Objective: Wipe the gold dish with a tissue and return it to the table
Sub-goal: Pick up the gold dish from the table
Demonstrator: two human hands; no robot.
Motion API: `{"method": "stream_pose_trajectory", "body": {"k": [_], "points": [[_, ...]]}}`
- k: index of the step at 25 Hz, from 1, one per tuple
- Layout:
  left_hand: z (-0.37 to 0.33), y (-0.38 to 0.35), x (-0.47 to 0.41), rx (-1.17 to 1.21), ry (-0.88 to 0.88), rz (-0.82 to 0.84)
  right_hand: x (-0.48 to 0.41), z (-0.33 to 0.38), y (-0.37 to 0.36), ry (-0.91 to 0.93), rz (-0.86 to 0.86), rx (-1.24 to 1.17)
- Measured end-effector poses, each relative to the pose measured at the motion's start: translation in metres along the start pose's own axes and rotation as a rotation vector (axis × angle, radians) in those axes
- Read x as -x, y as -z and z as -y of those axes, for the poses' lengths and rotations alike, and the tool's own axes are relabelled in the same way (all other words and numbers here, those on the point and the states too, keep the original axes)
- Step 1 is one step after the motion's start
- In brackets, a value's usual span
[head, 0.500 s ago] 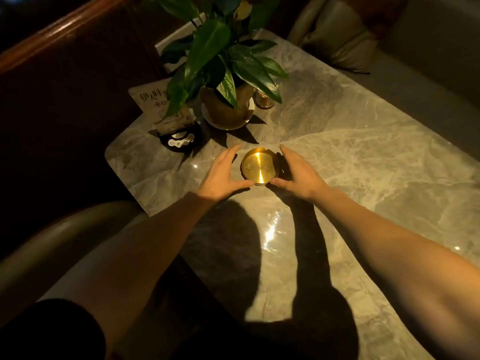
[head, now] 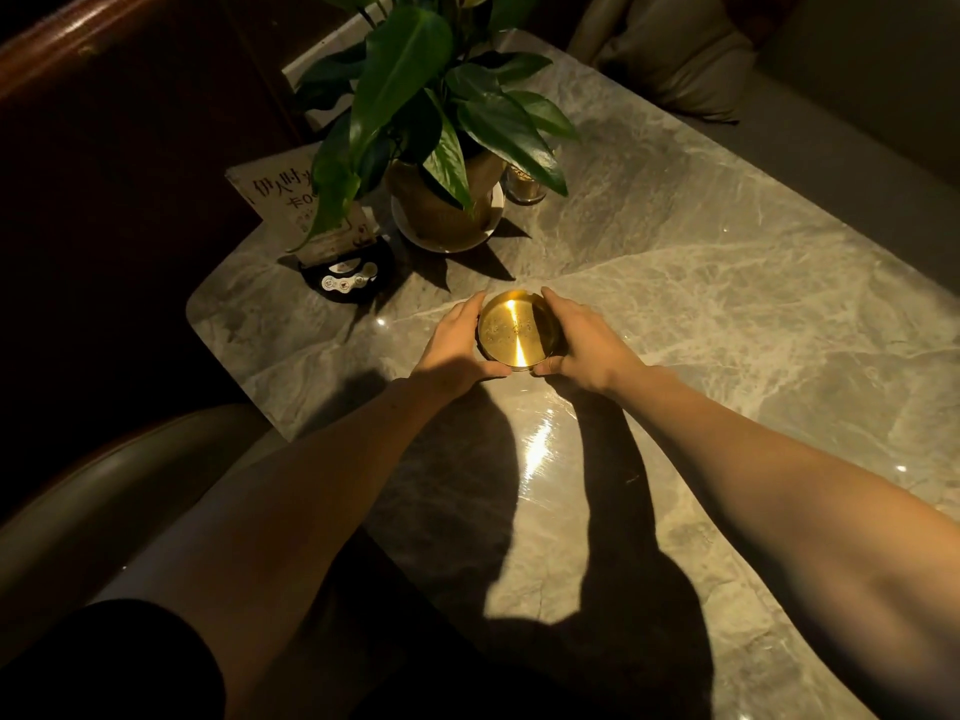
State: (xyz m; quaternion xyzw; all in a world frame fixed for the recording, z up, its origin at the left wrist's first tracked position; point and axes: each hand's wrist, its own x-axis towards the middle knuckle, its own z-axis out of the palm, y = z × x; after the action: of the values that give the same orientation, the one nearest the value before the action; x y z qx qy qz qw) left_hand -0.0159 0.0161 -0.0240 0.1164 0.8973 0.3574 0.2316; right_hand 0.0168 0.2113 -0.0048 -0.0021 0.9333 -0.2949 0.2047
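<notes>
The gold dish (head: 518, 328) is small, round and shallow, with a low upright rim and a polished inside that throws back a bright streak of light across its middle; faint marks show on its floor. It sits toward the far left corner of the grey marble desk (head: 727, 314), in the middle of the lit patch, though I cannot tell whether it rests on the surface or is just raised off it. The left hand (head: 457, 340) cups its left side, fingers curled round the rim and thumb at the near edge. The right hand (head: 582, 337) does the same on the right, so both hands hold the dish between them.

Beyond the dish, nearer the far left corner, stands a leafy plant (head: 431, 96) in a round pot (head: 447, 215). A small glass (head: 524, 187) stands just right of the pot, and a printed card (head: 291, 200) in a black holder (head: 345, 283) stands to its left. Both forearms cast dark shadows on the desk toward the near edge.
</notes>
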Motion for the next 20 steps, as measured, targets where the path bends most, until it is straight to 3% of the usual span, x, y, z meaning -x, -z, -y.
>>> {"method": "stream_pose_trajectory", "body": {"k": [8,20], "points": [[-0.024,0.005,0.03,0.167,-0.124,-0.083,0.046,0.004,0.017,-0.016,-0.146,-0.187],[-0.174,-0.077,0.095,0.357,-0.416,0.109,0.251,-0.055,0.065,-0.193,-0.571,-0.448]]}}
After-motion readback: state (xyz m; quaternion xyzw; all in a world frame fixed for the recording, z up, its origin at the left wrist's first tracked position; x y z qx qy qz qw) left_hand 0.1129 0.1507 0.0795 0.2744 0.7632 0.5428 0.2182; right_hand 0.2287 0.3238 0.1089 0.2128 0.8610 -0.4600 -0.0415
